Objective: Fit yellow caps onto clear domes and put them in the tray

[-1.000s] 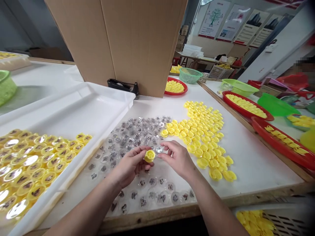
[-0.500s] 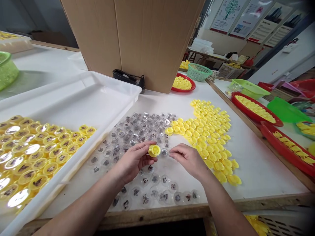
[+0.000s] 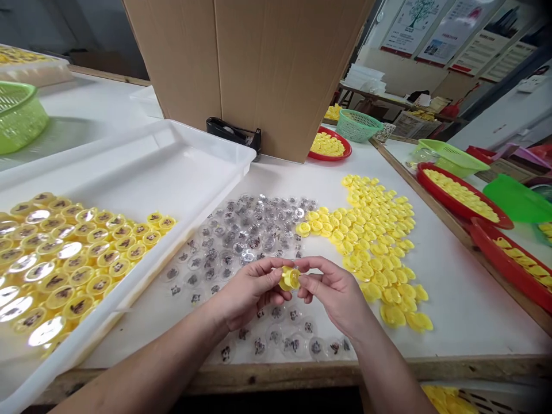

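Observation:
Above the table's front half, my left hand (image 3: pixel 245 293) pinches a small yellow plastic cup-like piece (image 3: pixel 286 279). My right hand (image 3: pixel 334 290) meets it from the other side, thumb and fingers closed on a clear round cover (image 3: pixel 296 278) held against the yellow piece; fingers partly hide both. Clear round covers with small dark animal pictures (image 3: pixel 226 256) are spread around and beneath my left hand. Right of these lies a pile of loose yellow pieces (image 3: pixel 375 230).
A white tray (image 3: pixel 211 150) on the left holds yellow pieces with picture covers (image 3: pixel 81 276). A cardboard box (image 3: pixel 259 75) stands behind, a black tape dispenser (image 3: pixel 235 135) at its foot. Red trays (image 3: pixel 457 192) and green baskets (image 3: pixel 357 125) sit at right and back.
My right hand has moved left from the table surface up to the yellow piece, bringing a clear cover to it. My left hand has shifted slightly right, turning the piece. The view has shifted slightly.

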`<state>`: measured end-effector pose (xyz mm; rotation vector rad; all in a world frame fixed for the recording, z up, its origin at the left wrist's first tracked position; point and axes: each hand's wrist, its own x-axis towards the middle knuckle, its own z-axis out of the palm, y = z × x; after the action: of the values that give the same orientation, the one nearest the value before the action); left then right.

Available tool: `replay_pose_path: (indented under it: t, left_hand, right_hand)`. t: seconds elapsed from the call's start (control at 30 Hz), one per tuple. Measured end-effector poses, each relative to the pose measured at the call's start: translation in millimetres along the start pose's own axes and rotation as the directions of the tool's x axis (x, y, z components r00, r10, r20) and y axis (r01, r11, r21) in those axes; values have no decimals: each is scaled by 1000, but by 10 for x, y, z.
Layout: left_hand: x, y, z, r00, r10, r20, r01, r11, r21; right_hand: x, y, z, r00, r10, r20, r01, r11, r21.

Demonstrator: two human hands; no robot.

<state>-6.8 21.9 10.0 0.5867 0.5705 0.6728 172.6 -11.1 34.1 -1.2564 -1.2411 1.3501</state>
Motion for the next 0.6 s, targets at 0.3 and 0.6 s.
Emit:
replay_pose_path:
  t: [0.3, 0.6]
  left_hand:
    - [-8, 4, 76, 1000, -29, 9, 29, 999, -31]
    - [-22, -6, 63, 998, -33, 54, 35, 999, -36]
  right_hand:
    - [-124, -219, 57, 959, -264, 104, 278, 796, -538]
    - [-200, -337, 94, 877, -429, 216, 436, 522, -733]
